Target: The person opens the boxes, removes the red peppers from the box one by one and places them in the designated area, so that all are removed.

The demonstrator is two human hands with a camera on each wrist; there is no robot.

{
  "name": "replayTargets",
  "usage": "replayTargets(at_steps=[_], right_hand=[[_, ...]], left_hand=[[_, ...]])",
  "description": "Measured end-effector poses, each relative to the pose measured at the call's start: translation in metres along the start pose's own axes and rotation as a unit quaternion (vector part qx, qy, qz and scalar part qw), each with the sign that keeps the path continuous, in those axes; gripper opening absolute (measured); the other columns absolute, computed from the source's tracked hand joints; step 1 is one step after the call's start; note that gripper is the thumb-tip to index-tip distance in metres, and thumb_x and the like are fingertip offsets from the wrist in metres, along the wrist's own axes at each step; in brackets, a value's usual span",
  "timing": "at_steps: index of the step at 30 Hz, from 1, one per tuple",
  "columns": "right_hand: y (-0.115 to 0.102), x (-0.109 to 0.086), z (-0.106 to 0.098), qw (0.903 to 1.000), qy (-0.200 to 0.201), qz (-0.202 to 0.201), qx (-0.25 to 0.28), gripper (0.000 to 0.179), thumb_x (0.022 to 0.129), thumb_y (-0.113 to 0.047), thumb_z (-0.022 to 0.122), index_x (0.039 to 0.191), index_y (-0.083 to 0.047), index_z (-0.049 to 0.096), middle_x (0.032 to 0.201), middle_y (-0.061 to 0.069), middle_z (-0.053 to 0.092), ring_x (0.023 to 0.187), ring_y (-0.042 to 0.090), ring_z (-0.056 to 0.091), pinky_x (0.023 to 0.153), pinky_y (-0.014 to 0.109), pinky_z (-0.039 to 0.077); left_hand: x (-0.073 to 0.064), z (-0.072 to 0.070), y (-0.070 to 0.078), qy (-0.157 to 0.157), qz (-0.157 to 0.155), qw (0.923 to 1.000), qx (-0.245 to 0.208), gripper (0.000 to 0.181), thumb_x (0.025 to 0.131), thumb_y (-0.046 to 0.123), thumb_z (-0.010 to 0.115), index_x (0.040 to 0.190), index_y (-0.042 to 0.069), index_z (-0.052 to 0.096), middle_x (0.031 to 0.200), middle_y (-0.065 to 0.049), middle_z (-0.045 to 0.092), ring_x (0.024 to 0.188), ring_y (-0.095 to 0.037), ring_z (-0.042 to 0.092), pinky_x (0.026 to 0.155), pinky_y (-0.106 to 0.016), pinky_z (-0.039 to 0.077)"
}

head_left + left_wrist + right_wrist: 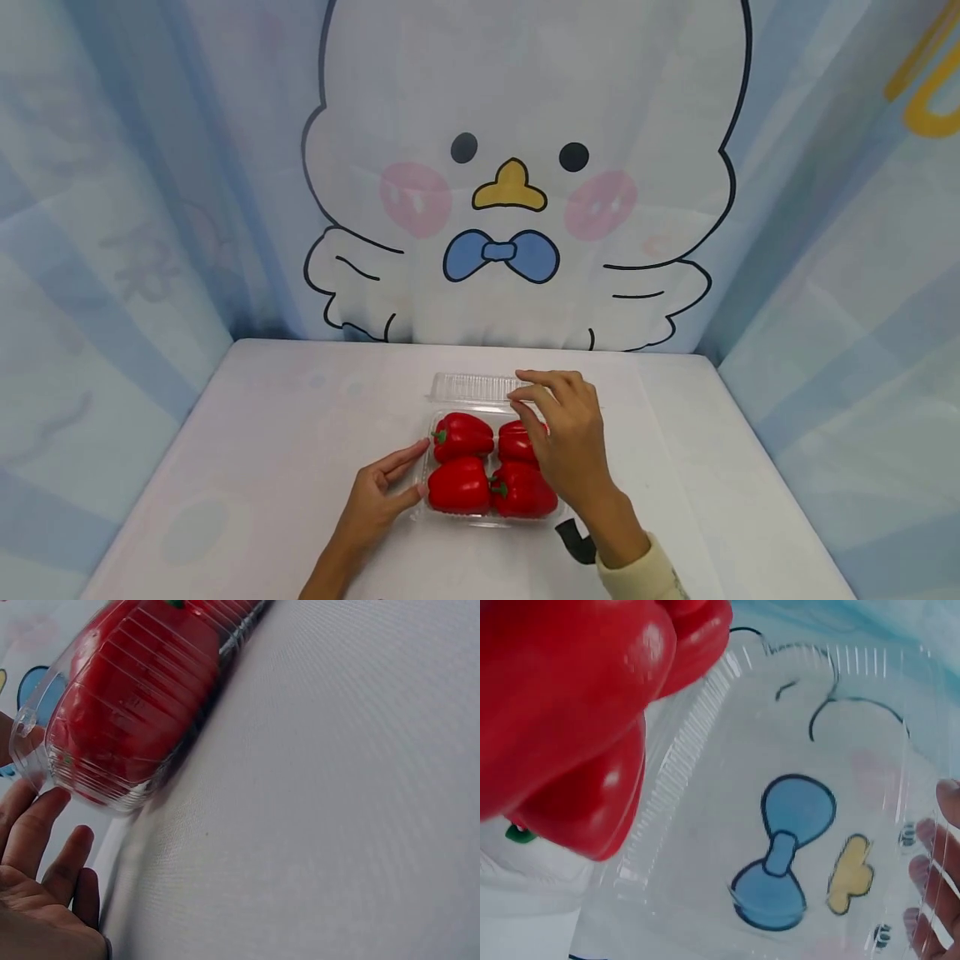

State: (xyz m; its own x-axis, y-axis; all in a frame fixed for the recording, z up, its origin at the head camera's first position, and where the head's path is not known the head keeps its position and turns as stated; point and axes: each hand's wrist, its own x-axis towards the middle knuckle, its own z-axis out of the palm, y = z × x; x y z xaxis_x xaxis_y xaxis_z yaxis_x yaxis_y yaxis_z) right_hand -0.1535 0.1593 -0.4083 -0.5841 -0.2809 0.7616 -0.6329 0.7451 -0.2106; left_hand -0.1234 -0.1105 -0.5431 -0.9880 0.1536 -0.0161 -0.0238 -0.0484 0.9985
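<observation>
A clear plastic clamshell box holds several red bell peppers, some with green stems. Its transparent lid is raised at the back; in the right wrist view the lid spreads beside the peppers. My left hand rests against the box's left side, thumb nearer and fingers farther back. In the left wrist view, extended fingertips touch the clear rim. Above the right-hand peppers, my right hand pinches the lid's edge. Its fingers show through the plastic at the lid's far edge.
Box and hands are over a white table with faint prints. A black printed mark lies by the right forearm. Behind the table hangs a curtain with a cartoon bird; light blue curtains flank both sides.
</observation>
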Motion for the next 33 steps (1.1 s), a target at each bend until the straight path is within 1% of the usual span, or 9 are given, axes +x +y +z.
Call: replayTargets(at_steps=[4,6,11,18,20,24,29,31,33], right_hand=[[0.009,0.003,-0.003,1.0,0.002,0.005,-0.002,0.024,0.086,-0.01,0.088,0.109,-0.011,0.081,0.122,0.009,0.078,0.11,0.027,0.065,0.093,0.049,0.055],[0.014,0.004,-0.004,0.9999,0.006,0.01,-0.005,0.023,0.086,-0.009,0.088,0.109,-0.011,0.081,0.121,0.01,0.078,0.109,0.028,0.065,0.093,0.049,0.054],[0.026,0.006,-0.008,0.999,0.024,0.037,-0.007,0.022,0.087,-0.006,0.087,0.108,-0.01,0.081,0.116,0.012,0.076,0.106,0.03,0.063,0.09,0.047,0.05],[0.043,0.006,-0.011,0.9952,0.047,0.073,0.044,0.025,0.088,0.002,0.084,0.109,-0.009,0.078,0.112,0.011,0.076,0.104,0.029,0.059,0.092,0.043,0.046],[0.047,0.006,-0.012,0.9943,0.053,0.077,0.051,0.024,0.087,0.003,0.084,0.108,-0.008,0.078,0.113,0.011,0.076,0.105,0.029,0.06,0.093,0.041,0.047],[0.055,0.007,-0.013,0.9916,0.057,0.096,0.065,0.022,0.089,0.002,0.083,0.108,-0.008,0.078,0.116,0.009,0.076,0.111,0.028,0.061,0.096,0.031,0.049],[0.063,0.006,-0.012,0.9841,0.058,0.14,0.093,0.022,0.091,-0.001,0.081,0.111,-0.009,0.077,0.123,0.008,0.072,0.119,0.024,0.064,0.102,0.009,0.047],[0.066,0.005,-0.011,0.9805,0.059,0.155,0.106,0.022,0.092,-0.001,0.081,0.112,-0.008,0.077,0.125,0.009,0.071,0.119,0.025,0.065,0.103,0.006,0.048],[0.069,0.005,-0.01,0.9768,0.061,0.167,0.12,0.022,0.092,0.0,0.08,0.113,-0.007,0.076,0.125,0.01,0.07,0.119,0.025,0.066,0.103,0.007,0.05]], left_hand=[[-0.001,0.0,0.001,-0.005,-0.003,1.0,0.0,0.06,0.092,0.011,0.083,0.148,0.01,0.062,0.155,-0.004,0.061,0.151,-0.016,0.048,0.113,-0.005,0.037],[0.0,0.0,0.001,-0.006,0.0,1.0,0.005,0.06,0.092,0.011,0.083,0.149,0.01,0.062,0.155,-0.004,0.061,0.153,-0.02,0.047,0.114,-0.005,0.037],[0.001,0.0,0.001,-0.008,0.0,0.9999,0.014,0.06,0.092,0.012,0.083,0.148,0.011,0.063,0.155,-0.004,0.061,0.153,-0.021,0.047,0.114,-0.006,0.037],[0.0,0.001,0.003,-0.001,-0.006,0.9998,0.018,0.059,0.092,0.013,0.084,0.148,0.011,0.063,0.154,-0.003,0.062,0.152,-0.022,0.048,0.114,-0.007,0.038],[0.0,0.001,0.003,0.0,-0.009,0.9998,0.018,0.059,0.092,0.013,0.084,0.148,0.012,0.064,0.154,-0.003,0.062,0.153,-0.023,0.048,0.114,-0.007,0.039],[0.0,0.0,0.002,0.0,-0.009,0.9997,0.022,0.059,0.092,0.013,0.084,0.147,0.012,0.064,0.154,-0.002,0.062,0.153,-0.022,0.048,0.115,-0.008,0.039],[0.001,0.0,0.001,0.003,-0.007,0.9994,0.033,0.059,0.092,0.015,0.084,0.147,0.013,0.064,0.154,-0.002,0.062,0.152,-0.022,0.05,0.116,-0.01,0.04],[0.001,0.0,0.001,0.004,-0.006,0.9994,0.035,0.059,0.092,0.015,0.084,0.147,0.013,0.064,0.154,-0.002,0.063,0.151,-0.022,0.05,0.116,-0.01,0.04],[0.001,0.0,0.0,0.002,-0.002,0.9994,0.034,0.059,0.092,0.015,0.084,0.147,0.013,0.064,0.154,-0.002,0.063,0.151,-0.022,0.05,0.115,-0.01,0.039]])
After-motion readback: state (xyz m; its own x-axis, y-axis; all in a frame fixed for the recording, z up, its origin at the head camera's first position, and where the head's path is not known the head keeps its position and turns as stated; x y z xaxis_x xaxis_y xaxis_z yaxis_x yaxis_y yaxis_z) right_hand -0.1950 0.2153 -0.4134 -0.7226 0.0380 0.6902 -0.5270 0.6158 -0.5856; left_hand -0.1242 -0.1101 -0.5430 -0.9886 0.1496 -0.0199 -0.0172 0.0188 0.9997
